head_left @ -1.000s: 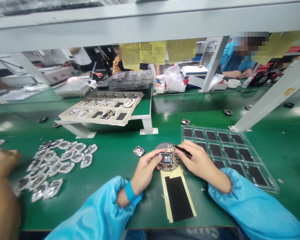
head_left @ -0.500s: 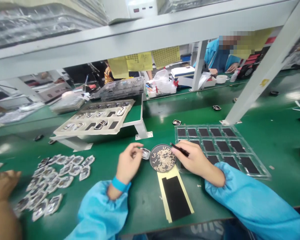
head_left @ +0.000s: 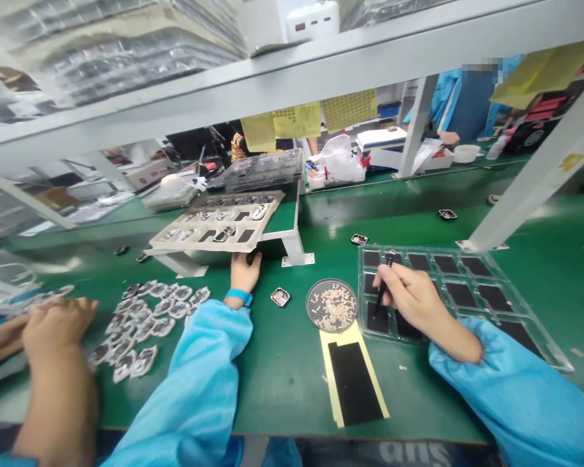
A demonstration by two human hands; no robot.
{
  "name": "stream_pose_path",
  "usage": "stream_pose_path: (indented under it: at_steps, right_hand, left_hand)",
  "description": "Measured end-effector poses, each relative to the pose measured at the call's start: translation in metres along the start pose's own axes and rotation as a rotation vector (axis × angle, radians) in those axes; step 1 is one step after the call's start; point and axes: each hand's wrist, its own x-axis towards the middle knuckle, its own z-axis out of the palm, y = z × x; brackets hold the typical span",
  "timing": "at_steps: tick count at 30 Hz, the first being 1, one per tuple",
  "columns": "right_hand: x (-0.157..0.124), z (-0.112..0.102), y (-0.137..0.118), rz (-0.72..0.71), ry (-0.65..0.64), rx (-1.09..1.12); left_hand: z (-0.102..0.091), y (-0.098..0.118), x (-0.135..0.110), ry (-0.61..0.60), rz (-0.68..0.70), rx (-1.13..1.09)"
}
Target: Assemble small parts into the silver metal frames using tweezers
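My left hand [head_left: 244, 272] reaches to the front edge of a raised stand, below a tray of parts. Its thumb and fingers look apart, with a dark gap between them; the fingertips are partly hidden. A small watch-like case [head_left: 281, 297] lies on the green bench, to the right of that hand. My right hand [head_left: 411, 295] grips black tweezers [head_left: 380, 298], points down, over a clear plastic tray [head_left: 535, 324] of black rectangular pads. Between my hands sits a round mesh dish [head_left: 316, 319] heaped with small beige pieces. A yellow-backed black sheet [head_left: 355, 383] lies in front of the dish.
Many similar cases [head_left: 146, 318] are clustered at left, beside another person's hands [head_left: 58, 324]. The stand [head_left: 294, 243] holds a tray [head_left: 207, 245] of cases. A slanted white post [head_left: 525, 162] rises at right, and a shelf beam [head_left: 253, 91] crosses above. Loose cases [head_left: 359, 239] lie farther back.
My left hand has left the case beside the dish and moved forward to the stand. My right hand, with the tweezers, has shifted from the dish to over the clear tray.
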Motion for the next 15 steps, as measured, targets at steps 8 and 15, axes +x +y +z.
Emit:
stream_pose_path:
  at_steps: [8, 15]
  right_hand:
    - [0.001, -0.001, -0.006, -0.118, -0.081, -0.158]
    - [-0.01, -0.052, -0.008, -0.102, 0.241, -0.275]
  left_hand:
    - [-0.01, 0.021, -0.035, -0.353, 0.018, 0.148]
    - [-0.012, 0.034, -0.029, -0.457, -0.071, 0.302]
